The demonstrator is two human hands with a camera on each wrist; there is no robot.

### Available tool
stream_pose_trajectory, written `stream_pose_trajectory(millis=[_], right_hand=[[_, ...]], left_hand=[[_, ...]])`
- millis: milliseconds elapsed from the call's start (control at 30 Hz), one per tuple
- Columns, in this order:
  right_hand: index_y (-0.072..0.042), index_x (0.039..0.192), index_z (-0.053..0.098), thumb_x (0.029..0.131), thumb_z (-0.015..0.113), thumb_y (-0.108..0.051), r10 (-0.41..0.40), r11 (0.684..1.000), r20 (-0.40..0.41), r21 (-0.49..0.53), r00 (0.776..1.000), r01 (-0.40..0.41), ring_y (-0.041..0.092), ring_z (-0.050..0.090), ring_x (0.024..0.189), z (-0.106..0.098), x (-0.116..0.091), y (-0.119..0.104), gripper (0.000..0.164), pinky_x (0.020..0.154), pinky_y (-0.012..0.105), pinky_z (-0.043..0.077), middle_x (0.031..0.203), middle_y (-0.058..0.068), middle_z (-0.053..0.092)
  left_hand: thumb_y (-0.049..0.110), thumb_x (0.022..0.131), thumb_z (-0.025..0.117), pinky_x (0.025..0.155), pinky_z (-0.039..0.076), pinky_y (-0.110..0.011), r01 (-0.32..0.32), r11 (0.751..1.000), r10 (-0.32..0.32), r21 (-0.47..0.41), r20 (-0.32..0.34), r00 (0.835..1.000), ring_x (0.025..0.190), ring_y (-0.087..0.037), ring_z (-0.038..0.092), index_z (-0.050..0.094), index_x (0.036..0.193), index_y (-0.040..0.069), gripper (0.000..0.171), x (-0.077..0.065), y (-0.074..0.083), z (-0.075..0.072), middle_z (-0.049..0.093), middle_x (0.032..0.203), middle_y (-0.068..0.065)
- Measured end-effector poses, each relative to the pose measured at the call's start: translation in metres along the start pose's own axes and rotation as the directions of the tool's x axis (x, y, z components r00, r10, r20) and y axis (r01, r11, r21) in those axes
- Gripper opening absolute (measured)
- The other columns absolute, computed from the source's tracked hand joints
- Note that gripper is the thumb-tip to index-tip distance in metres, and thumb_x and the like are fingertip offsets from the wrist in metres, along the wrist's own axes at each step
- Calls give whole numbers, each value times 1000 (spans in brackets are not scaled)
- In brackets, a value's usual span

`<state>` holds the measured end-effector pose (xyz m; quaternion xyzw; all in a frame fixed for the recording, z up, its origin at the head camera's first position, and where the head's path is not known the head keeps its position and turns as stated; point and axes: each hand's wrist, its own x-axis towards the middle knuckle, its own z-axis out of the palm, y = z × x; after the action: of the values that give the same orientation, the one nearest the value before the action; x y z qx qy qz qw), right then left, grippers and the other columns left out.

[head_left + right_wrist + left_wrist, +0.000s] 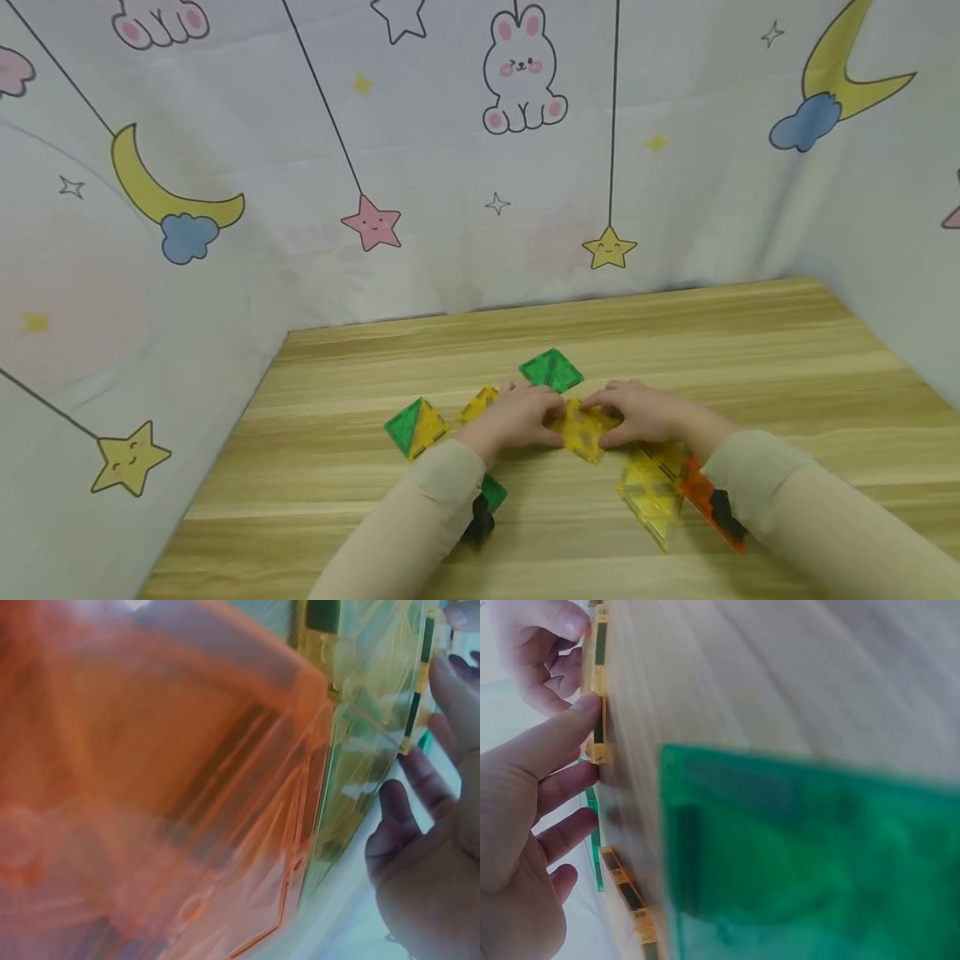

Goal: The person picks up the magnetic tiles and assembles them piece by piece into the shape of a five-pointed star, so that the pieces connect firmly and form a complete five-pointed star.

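Note:
Both hands meet at a yellow translucent magnetic tile piece (584,433) lying on the wooden table. My left hand (517,417) pinches its left side with thumb and index finger, the other fingers loosely bent in the left wrist view. At the right side, my right hand (647,414) holds it between thumb and fingers. Just beyond the hands lie green triangle tiles (552,370) forming a diamond. Another yellow tile (477,406) is partly hidden by the left hand. In the right wrist view, an orange tile (187,787) fills the near side.
Left of the hands lies a square of one green and one yellow triangle (417,427). A green tile (492,493) shows beside the left sleeve. Lighter yellow tiles (651,492) and an orange-red tile (708,500) sit near the right forearm. A printed curtain (450,150) surrounds the table (337,517).

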<state>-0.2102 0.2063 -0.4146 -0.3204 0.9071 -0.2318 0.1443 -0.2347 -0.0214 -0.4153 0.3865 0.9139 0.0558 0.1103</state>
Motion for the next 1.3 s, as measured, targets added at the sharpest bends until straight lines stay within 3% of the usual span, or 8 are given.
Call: stream_pose_trajectory(millis=[133,300,467,767,1100,1300], right_hand=[[-7,131,52,78,75,-39,33,999,8,6,999,-33,21,47,92,1,-2,0,66,79,41,41,103,3,52],[-6,137,45,75,77,-42,69,998,25,9,997,-69,26,46,100,2,-2,1,78,83,45,41,109,5,51],[-7,137,45,74,77,-42,71,997,25,-5,997,-71,25,46,100,3,0,3,79,82,43,41,109,5,51],[-6,137,46,75,76,-44,64,998,25,-18,998,-63,25,47,100,5,3,5,79,83,45,41,110,5,52],[-6,138,44,76,74,-46,84,996,25,15,996,-84,27,47,102,4,3,6,80,85,47,41,111,7,52],[-5,139,43,79,72,-45,82,996,-8,38,997,-81,32,45,109,2,-4,8,78,90,50,39,116,11,52]], left_hand=[[46,82,69,88,31,-41,23,999,-23,-25,20,1000,107,-17,49,56,130,22,55,0,0,2,57,118,7],[46,82,69,88,31,-39,35,999,-34,-23,31,999,111,-18,47,53,134,21,60,0,0,2,55,123,3],[46,82,69,88,32,-39,32,999,-31,-20,35,999,110,-18,48,53,135,21,61,2,-1,2,54,124,3],[42,84,68,87,31,-36,28,995,-24,-100,49,999,110,-17,46,52,136,20,58,2,-7,2,54,122,5],[43,84,68,88,31,-37,50,994,-42,-102,75,996,113,-17,45,51,136,21,59,3,-5,1,53,125,6],[41,82,71,94,30,-44,15,987,-14,-161,6,1000,115,-16,48,53,134,18,60,-18,-14,-3,57,121,5]])
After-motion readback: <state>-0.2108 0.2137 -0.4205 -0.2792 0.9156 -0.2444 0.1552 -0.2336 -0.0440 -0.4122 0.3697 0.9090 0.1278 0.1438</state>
